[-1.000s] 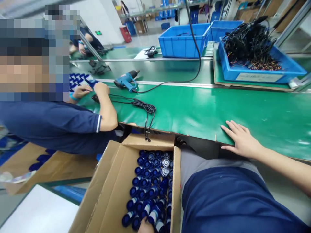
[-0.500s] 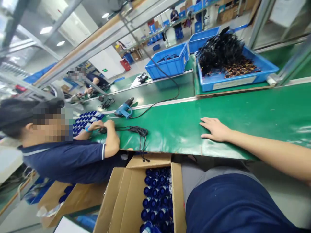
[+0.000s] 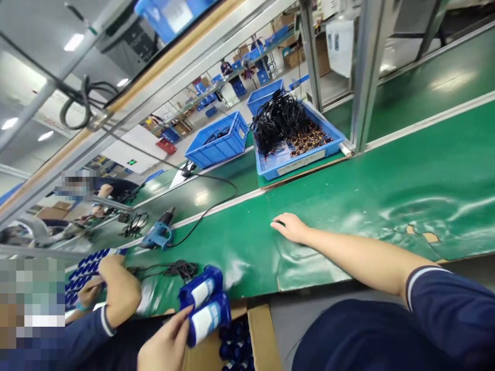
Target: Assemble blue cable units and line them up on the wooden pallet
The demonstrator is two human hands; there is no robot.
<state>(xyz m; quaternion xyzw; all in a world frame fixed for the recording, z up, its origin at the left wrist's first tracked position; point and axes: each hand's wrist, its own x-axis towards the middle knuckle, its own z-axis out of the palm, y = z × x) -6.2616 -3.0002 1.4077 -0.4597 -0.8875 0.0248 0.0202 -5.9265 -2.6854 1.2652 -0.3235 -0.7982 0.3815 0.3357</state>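
Note:
My left hand (image 3: 166,337) grips two blue cylinders with white labels (image 3: 207,319), held side by side above the carton and the near edge of the bench. Their exact kind is unclear. My right hand (image 3: 292,226) rests on the green bench top (image 3: 247,247), thumb and fingers a little apart, with nothing seen in it. Below the left hand stands an open cardboard carton (image 3: 265,335), partly hidden, holding several more blue cylinders (image 3: 234,348). A bundle of black cable (image 3: 180,269) lies just behind the held cylinders.
At the left a co-worker's arms (image 3: 119,288) are bent beside rows of blue cylinders (image 3: 87,270). A blue heat gun (image 3: 158,232) with a trailing cord lies farther back. Beyond stand a blue tray of black cables (image 3: 301,165), a blue bin (image 3: 218,141) and a metal post (image 3: 367,77).
My left hand has come into view with two blue cylinders. My right hand's fingers have drawn in from a flat spread. The view has swung to the right.

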